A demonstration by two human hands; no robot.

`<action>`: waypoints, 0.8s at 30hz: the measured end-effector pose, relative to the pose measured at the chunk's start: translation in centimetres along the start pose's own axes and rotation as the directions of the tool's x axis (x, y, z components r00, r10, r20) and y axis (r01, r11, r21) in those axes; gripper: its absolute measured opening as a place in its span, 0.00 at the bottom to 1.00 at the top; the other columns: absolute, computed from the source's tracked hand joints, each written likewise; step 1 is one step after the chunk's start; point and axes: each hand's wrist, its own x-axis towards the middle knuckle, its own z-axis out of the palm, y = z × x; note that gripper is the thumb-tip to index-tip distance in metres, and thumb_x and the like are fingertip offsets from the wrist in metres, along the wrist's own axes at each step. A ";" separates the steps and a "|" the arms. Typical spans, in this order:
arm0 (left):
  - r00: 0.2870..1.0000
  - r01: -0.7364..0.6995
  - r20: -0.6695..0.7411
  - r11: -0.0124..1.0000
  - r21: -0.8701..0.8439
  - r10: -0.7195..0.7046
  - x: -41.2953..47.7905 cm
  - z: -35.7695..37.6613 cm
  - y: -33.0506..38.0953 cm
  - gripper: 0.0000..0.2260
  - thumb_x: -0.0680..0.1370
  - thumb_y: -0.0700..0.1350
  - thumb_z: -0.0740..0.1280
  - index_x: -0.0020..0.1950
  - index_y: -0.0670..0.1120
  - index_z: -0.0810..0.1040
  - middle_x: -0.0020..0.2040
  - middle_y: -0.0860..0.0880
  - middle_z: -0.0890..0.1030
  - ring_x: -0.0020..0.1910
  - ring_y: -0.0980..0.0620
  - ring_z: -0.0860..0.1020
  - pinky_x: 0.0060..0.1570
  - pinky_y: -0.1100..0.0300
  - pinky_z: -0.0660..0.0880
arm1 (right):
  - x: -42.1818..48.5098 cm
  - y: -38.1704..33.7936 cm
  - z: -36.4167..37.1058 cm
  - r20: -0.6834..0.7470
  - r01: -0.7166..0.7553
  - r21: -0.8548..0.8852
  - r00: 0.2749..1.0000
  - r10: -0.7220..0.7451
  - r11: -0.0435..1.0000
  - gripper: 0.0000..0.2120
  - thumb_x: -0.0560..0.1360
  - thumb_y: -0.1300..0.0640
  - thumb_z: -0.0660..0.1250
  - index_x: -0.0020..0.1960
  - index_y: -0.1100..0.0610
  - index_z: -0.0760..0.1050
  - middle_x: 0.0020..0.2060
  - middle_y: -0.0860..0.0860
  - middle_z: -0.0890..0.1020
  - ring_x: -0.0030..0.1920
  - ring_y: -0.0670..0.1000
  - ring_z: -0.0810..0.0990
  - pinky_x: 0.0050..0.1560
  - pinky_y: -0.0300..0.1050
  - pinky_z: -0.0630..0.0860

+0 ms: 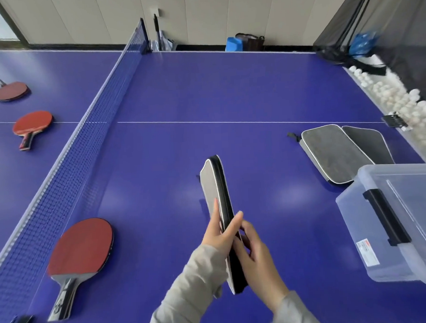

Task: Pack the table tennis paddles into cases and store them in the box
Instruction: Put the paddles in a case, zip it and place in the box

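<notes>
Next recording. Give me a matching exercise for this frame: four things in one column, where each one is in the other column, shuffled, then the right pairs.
Things
1. held case
2. nearest paddle
3. plastic box
4. white balls

Places
A. heaped along the table's right end, below the black netting
B. flat on the table beside the net, red face up
C. on edge above the table, gripped by the left hand and right hand
D. on the table at the right, just in front of two flat cases

Pairs: 1-C, 2-B, 3-D, 4-A
</notes>
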 end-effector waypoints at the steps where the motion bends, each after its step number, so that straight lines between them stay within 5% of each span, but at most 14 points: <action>1: 0.999 -0.039 0.005 0.999 -0.025 0.039 -0.2 0.2 -0.1 0.28 0.77 0.47 0.67 0.73 0.61 0.60 0.37 0.48 0.80 0.28 0.52 0.80 0.29 0.61 0.77 | -0.2 0.2 0.4 0.003 0.014 -0.002 1.000 -0.014 1.000 0.13 0.80 0.55 0.60 0.61 0.41 0.71 0.54 0.44 0.83 0.54 0.43 0.81 0.50 0.36 0.78; 6: 0.996 -0.062 0.069 0.997 0.039 0.059 -1.2 -2.5 -0.1 0.19 0.77 0.43 0.67 0.64 0.59 0.71 0.39 0.52 0.84 0.37 0.53 0.83 0.33 0.61 0.78 | -0.2 1.0 -0.3 -0.005 0.037 -0.048 0.999 -0.037 0.998 0.14 0.79 0.57 0.63 0.62 0.44 0.72 0.54 0.42 0.82 0.55 0.44 0.81 0.51 0.34 0.77; 10: 0.992 -0.067 -0.106 0.996 0.067 0.074 -0.1 -7.6 -0.7 0.12 0.76 0.34 0.66 0.58 0.41 0.77 0.40 0.50 0.82 0.39 0.51 0.80 0.34 0.65 0.77 | 0.5 2.0 -3.1 -0.024 0.006 -0.050 1.000 -0.007 0.999 0.16 0.75 0.67 0.65 0.57 0.49 0.74 0.54 0.43 0.82 0.52 0.44 0.82 0.49 0.31 0.75; 14: 0.951 0.010 -0.310 1.000 0.009 -0.007 0.7 -15.4 -2.1 0.15 0.70 0.28 0.69 0.54 0.40 0.78 0.42 0.46 0.84 0.39 0.48 0.82 0.36 0.62 0.80 | 1.6 4.7 -8.3 -0.201 -0.182 0.176 0.955 0.216 0.967 0.17 0.74 0.72 0.64 0.55 0.53 0.75 0.53 0.50 0.83 0.51 0.47 0.82 0.46 0.39 0.78; 17: 0.940 0.123 -0.338 0.976 0.181 -0.055 1.5 -18.1 -4.6 0.20 0.66 0.25 0.71 0.53 0.41 0.78 0.43 0.46 0.83 0.39 0.51 0.81 0.35 0.64 0.78 | 2.3 7.5 -11.2 -0.154 -0.300 0.263 0.925 0.347 0.917 0.15 0.74 0.70 0.65 0.56 0.54 0.76 0.53 0.51 0.84 0.52 0.50 0.83 0.42 0.40 0.80; 21: 0.880 0.206 -0.472 0.935 0.289 -0.048 3.3 -19.0 -8.3 0.19 0.66 0.30 0.74 0.52 0.46 0.78 0.48 0.44 0.82 0.46 0.44 0.80 0.51 0.51 0.77 | 3.5 11.6 -11.3 -0.235 -0.395 0.095 0.883 0.406 0.914 0.16 0.72 0.73 0.65 0.52 0.56 0.75 0.53 0.56 0.81 0.55 0.57 0.80 0.49 0.47 0.76; 24: 0.846 0.270 -0.533 0.862 0.428 -0.001 4.3 -18.9 -10.7 0.20 0.65 0.34 0.75 0.54 0.46 0.79 0.44 0.49 0.81 0.46 0.44 0.79 0.50 0.56 0.73 | 4.5 13.6 -10.3 -0.348 -0.448 -0.157 0.859 0.375 0.880 0.15 0.72 0.71 0.66 0.54 0.57 0.72 0.54 0.57 0.80 0.52 0.55 0.78 0.52 0.46 0.72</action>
